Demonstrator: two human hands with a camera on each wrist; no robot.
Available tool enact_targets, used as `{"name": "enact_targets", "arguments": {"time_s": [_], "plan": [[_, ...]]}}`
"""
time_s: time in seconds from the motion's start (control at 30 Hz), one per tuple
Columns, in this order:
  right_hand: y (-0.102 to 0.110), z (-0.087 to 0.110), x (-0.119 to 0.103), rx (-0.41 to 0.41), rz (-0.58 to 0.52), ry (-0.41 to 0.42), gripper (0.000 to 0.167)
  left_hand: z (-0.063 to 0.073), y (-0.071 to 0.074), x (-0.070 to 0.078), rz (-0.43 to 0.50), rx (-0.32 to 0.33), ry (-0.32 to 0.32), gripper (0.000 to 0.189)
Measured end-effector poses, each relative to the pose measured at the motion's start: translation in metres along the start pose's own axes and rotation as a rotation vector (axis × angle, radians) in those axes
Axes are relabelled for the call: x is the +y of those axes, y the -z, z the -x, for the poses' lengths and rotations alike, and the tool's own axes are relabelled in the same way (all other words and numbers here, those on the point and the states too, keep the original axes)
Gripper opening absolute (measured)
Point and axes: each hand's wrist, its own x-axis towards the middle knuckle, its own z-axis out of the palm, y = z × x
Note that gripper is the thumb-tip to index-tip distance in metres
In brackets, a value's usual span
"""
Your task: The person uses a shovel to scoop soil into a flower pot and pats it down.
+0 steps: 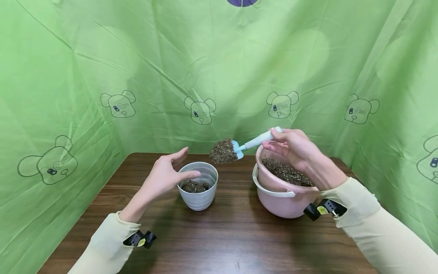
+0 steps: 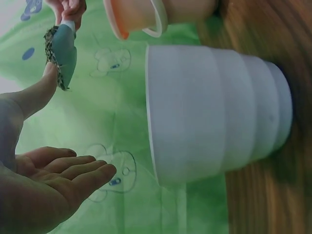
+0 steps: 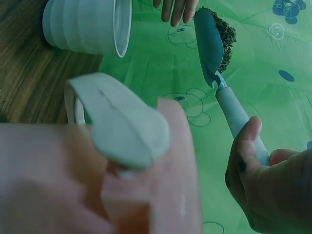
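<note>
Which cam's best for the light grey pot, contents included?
Head: it shows the pot from base to opening, with soil visible inside. Left wrist shows it larger but sideways, outer wall only, contents hidden. Right wrist shows only part, cut off by the frame's top edge.

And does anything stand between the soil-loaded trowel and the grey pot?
Only the left hand might: it hovers by the pot, partly overlapping its opening in the head view. Nothing else visible stands between the trowel and the pot.
</note>
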Motion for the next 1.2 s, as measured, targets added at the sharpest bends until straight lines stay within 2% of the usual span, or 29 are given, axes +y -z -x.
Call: {"name": "enact_targets", "arguments": {"time_s": [0.3, 0.67, 0.87, 1.2], "plan": [[-0.013, -0.007, 0.012, -0.073, 0.074, 0.025, 0.016, 0.011, 0.005, -0.021, -0.060, 0.011, 0.024, 0.096], [-0.028, -0.016, 0.026, -0.070, 0.101, 0.047, 0.022, 0.016, 0.002, -0.040, -0.105, 0.013, 0.079, 0.097], [-0.035, -0.018, 0.032, -0.078, 0.155, 0.069, 0.021, 0.019, -0.001, -0.047, -0.088, 0.000, 0.108, 0.096], [-0.047, -0.025, 0.042, -0.064, 0.158, 0.087, 0.022, 0.023, -0.007, -0.054, -0.044, -0.021, 0.124, 0.098]]}}
